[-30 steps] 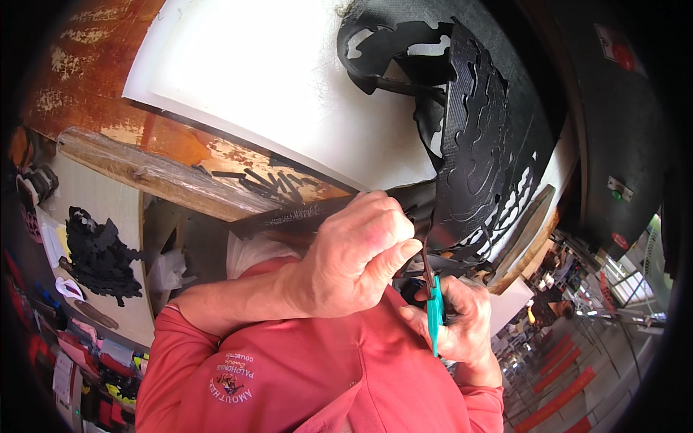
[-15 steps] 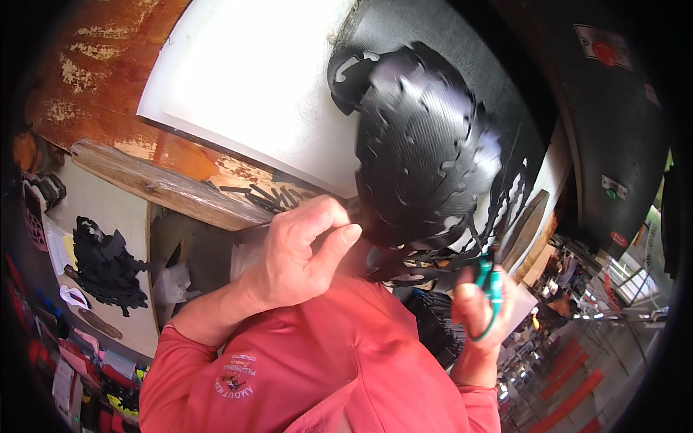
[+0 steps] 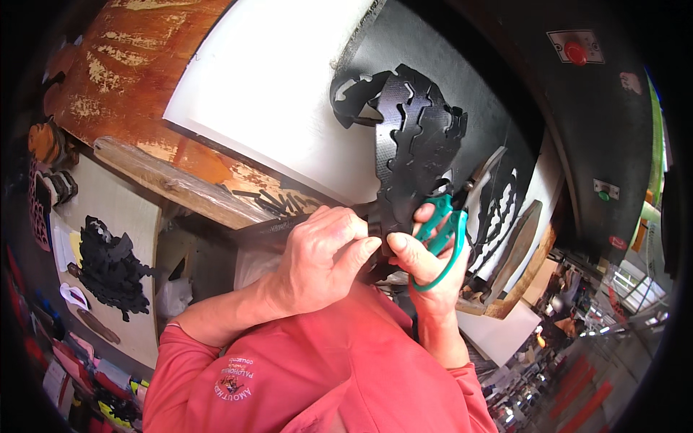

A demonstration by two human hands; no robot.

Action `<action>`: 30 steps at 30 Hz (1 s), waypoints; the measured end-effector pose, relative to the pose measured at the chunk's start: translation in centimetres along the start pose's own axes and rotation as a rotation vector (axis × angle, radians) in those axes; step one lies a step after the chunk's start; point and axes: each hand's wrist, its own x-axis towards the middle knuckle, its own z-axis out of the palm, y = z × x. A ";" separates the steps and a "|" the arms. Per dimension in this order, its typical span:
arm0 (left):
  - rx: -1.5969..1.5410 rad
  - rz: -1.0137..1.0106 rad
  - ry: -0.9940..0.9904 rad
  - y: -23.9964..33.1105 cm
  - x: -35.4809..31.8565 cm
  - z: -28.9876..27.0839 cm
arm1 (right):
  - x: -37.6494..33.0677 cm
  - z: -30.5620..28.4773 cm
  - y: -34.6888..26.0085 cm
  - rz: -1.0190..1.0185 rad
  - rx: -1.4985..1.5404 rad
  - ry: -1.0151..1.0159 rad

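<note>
The left hand is closed, its fingertips pinched on the lower end of a black cut-out rubber piece that stands up in front of the person. The right hand is clamped around the green handles of a pair of scissors, its thumb also pressed against the base of the black piece, just beside the left fingertips. Behind the hands lies a white board on the work surface, edged by a worn wooden plank and an orange-brown, scuffed area. A dark machine panel with a red button rises on the right. On the left, a pale board carries a heap of black offcuts. The person wears a coral-red shirt. At the lower right the room opens onto a bright, cluttered space, too small to read.
</note>
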 end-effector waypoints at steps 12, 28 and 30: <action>0.236 -0.290 0.048 -1.8 0.0 -5.5 | 1.6 -8.9 -5.3 -0.419 1.041 -0.247; -0.677 -0.533 -0.117 4.3 4.8 -1.4 | 0.6 -0.7 -5.7 -0.138 0.171 -0.070; -0.754 -0.438 0.034 3.3 5.1 -1.1 | 1.0 -1.1 -7.5 0.051 0.011 -0.179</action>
